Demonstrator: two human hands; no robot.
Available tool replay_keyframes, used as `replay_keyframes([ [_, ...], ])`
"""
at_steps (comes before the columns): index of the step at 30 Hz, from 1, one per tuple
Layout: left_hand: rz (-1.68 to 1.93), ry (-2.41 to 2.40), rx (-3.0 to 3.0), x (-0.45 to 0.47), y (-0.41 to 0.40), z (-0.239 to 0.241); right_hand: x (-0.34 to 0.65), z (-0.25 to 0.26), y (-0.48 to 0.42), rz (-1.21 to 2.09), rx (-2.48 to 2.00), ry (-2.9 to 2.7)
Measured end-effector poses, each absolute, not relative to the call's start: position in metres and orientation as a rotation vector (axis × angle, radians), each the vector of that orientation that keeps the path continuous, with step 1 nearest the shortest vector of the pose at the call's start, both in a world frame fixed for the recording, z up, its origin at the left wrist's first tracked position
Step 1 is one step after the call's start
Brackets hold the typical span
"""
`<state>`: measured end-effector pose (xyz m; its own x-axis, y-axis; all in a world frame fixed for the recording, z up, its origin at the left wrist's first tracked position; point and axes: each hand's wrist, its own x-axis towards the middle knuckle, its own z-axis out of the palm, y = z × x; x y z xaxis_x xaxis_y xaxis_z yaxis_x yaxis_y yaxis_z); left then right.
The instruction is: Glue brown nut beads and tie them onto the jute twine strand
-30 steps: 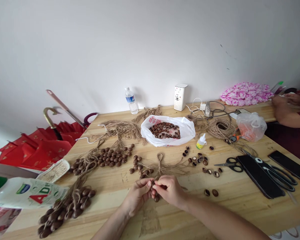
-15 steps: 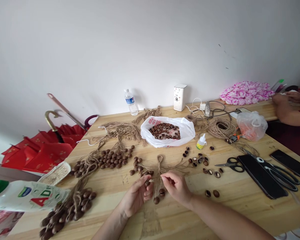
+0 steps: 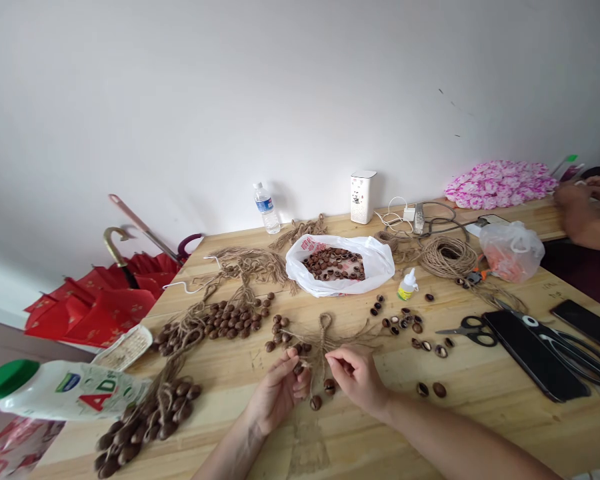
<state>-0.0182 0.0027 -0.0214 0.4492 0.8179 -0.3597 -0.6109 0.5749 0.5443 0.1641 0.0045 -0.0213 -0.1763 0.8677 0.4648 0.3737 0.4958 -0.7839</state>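
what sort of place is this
Probably a small craft workspace, perhaps at home, judging by the wooden table with knotted twine, a white bag of brown shells and small scissors.

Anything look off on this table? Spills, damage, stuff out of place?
Mainly the white bottle: it appears tipped over at the left edge of the table, its green cap beyond that edge in view, though lens distortion may exaggerate this. Minor: the larger scissors lie across a flat black item, an awkward perch. No spill visible.

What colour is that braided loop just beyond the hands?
The braided loop is light brown, best seen in the head view.
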Motion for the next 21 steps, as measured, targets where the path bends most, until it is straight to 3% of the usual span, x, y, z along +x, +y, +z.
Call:
replay_keyframes([
  [21,0.941,0.62,0.386,-0.0171,-0.0005,-0.0162,0.1639,-0.023,0.0052,0.652,-1.043,-1.805],
])
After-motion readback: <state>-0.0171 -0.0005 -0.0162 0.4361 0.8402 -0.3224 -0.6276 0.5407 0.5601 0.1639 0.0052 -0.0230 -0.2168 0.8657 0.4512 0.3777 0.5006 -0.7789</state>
